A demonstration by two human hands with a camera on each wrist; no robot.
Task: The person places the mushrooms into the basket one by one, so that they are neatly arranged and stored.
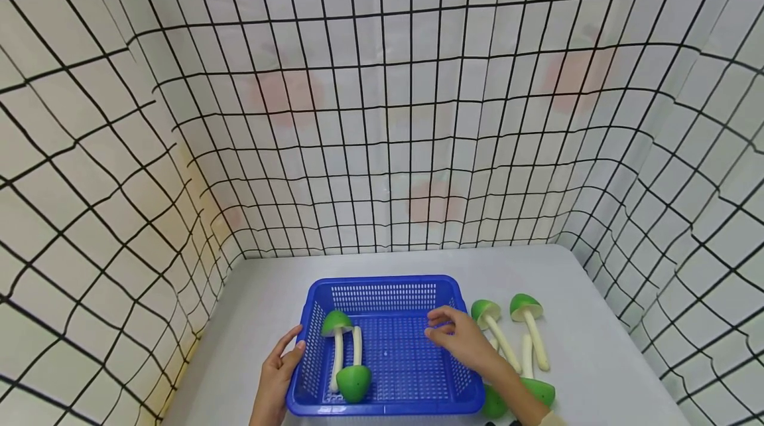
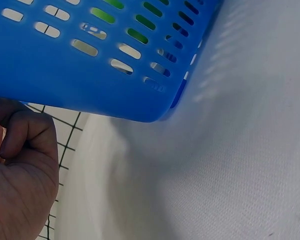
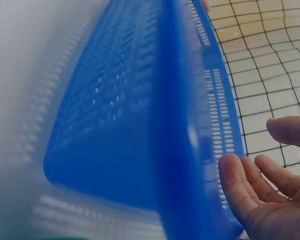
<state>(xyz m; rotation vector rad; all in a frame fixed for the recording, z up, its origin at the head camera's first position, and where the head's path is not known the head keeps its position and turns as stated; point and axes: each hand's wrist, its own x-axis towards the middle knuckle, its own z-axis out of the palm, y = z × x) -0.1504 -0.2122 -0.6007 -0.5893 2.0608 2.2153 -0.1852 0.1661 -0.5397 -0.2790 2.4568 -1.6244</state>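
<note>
Left hand rests against blue basket at tabletop's near edge; right hand relaxed, empty, above it. Two toy mushrooms inside; four remain outside, right.

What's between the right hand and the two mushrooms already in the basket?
Head view: only bare basket floor separates the right hand from the two mushrooms; that hand hovers open, empty.
</note>
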